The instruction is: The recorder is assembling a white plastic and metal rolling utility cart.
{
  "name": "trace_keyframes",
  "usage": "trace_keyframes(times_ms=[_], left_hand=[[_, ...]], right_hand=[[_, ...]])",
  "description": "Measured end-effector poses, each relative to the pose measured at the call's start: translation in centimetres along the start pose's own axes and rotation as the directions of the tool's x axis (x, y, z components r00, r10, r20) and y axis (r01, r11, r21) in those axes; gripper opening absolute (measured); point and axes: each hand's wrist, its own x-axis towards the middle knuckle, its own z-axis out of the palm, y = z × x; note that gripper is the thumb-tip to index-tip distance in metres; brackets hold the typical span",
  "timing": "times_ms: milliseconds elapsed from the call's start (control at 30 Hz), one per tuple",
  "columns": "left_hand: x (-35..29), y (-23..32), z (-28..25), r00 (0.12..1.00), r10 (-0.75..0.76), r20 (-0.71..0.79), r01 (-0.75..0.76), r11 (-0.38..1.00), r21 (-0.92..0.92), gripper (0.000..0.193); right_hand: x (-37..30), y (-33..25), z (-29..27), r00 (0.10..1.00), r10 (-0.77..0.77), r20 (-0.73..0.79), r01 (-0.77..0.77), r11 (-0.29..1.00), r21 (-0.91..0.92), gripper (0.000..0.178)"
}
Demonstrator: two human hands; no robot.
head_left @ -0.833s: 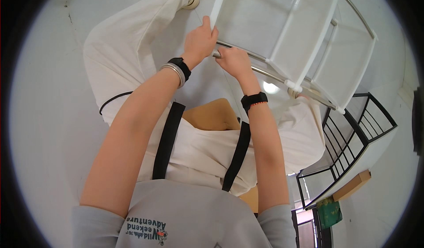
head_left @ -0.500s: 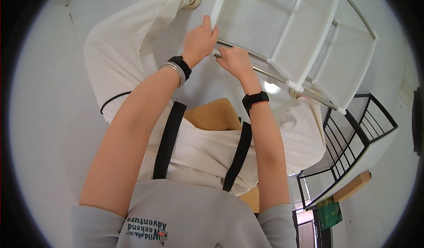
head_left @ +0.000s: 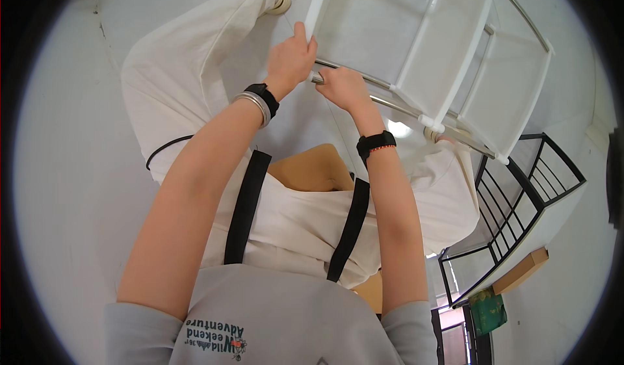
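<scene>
A white shelf rack with metal tubes lies tilted across the upper right, its several white shelves joined by the tubes. My left hand is closed on the corner of the leftmost white shelf, its thumb side pressed along the edge. Close beside it, my right hand wraps round the end of the nearer metal tube, where that tube meets the shelf corner. My fingers partly hide the joint between tube and shelf.
I sit on a tan seat, legs spread on either side of the rack. A black metal rack stands at the right. Near it are a brown cardboard box and a green bag. White floor surrounds my feet.
The shelf rack and both hands have shifted very slightly left in the view. Both hands keep their hold.
</scene>
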Motion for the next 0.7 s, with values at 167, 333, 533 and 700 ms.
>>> trace_keyframes(times_ms=[167,333,533,700], left_hand=[[0.0,0.1,0.0,1.0,0.017,-0.022,-0.018,0.999,-0.037,0.026],[0.3,0.1,0.2,1.0,0.012,0.0,-0.012,0.999,-0.049,0.026],[0.2,-0.3,0.1,1.0,-0.003,-0.019,0.002,0.999,-0.048,0.026],[0.0,0.4,-0.1,1.0,-0.007,0.013,0.007,0.998,-0.065,0.026]], right_hand=[[-0.5,-0.5,1.0,0.995,0.063,-0.076,-0.062,0.998,0.015,0.012],[0.2,0.4,0.3,0.999,0.008,-0.044,-0.008,1.0,-0.014,0.013],[-0.5,-1.4,1.5,0.99,0.127,-0.062,-0.129,0.991,-0.034,0.014],[-0.4,0.5,0.4,0.998,0.034,-0.05,-0.038,0.996,-0.075,0.017]])
